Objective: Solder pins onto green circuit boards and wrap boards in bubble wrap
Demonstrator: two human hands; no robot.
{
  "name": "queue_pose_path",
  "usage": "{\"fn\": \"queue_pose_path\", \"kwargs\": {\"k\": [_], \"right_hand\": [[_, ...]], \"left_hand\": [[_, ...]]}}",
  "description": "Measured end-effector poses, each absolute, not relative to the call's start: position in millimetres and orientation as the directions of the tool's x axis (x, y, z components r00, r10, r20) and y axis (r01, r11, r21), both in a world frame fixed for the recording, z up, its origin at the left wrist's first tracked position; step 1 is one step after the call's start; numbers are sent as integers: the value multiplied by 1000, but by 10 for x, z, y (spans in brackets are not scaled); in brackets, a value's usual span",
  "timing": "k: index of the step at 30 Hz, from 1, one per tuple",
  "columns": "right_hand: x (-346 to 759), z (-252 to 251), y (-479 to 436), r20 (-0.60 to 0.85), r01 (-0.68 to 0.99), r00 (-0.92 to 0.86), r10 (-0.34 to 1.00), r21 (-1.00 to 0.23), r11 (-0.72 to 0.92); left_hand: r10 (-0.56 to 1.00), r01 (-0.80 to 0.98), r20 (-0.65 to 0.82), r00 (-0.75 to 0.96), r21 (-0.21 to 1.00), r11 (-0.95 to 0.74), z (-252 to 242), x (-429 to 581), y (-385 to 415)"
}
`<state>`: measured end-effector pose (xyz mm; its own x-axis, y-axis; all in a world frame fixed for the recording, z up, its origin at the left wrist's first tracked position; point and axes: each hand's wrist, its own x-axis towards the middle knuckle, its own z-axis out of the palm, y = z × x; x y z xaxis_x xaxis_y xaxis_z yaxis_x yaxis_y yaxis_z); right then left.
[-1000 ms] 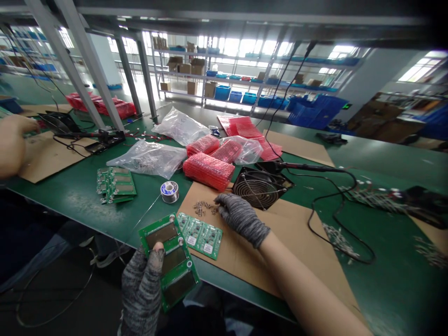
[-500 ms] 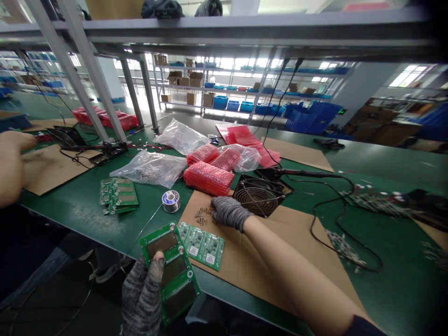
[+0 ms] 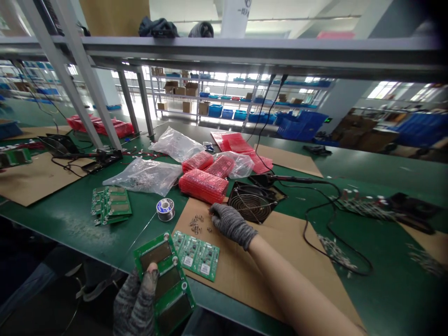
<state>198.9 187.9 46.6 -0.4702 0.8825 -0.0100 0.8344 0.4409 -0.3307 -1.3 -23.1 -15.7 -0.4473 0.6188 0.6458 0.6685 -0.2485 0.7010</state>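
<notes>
Left hand (image 3: 135, 303), in a grey knit glove with the thumb tip bare, has its grip closed on a green circuit board (image 3: 172, 279) with three dark rectangular panels down its face. The thumb presses on the front of it, and the board is tilted, held up just off the near edge of the green bench (image 3: 70, 219).

Right hand (image 3: 233, 226) is gloved too, reaching over the cardboard sheet (image 3: 276, 266) with its fingers curled together beside a loose little pile of metal parts (image 3: 196, 225). Can't tell whether that grip has anything pinched in it (fingertips are too small and blurry to say).

Near the held board, a flat panel of smaller boards (image 3: 198, 255) with a couple of white labels lies on the cardboard. A black fan (image 3: 252, 203) sits right behind the right hand, with red bubble-wrap bundles (image 3: 203, 185) to its left. Further left on the bench there's a solder spool (image 3: 165, 210), then a stack of similar green boards (image 3: 117, 205).
</notes>
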Motion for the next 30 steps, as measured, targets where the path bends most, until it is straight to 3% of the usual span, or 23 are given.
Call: {"fn": "queue_pose_path", "kwargs": {"k": [5, 12, 18, 21, 27, 30], "right_hand": [[1977, 426, 1857, 11, 813, -459, 889, -399, 424], [2066, 484, 1716, 176, 715, -401, 899, -553, 427], [2311, 560, 1212, 284, 512, -319, 904, -751, 416], [2378, 573, 940, 217, 353, -228, 949, -890, 288], [2359, 724, 535, -16, 287, -187, 982, -957, 40], [2340, 801, 394, -158, 182, -211, 965, -976, -120]], "left_hand": [[581, 648, 652, -488, 716, -259, -112, 8, -226], [622, 718, 689, -372, 638, -277, -212, -86, -227], [628, 641, 631, -455, 722, -260, -61, 88, -190], [635, 645, 619, -462, 726, -238, 67, 233, -176], [552, 866, 807, -212, 416, -276, 177, 411, -199], [581, 858, 785, -217, 437, -270, 180, 495, -230]]}}
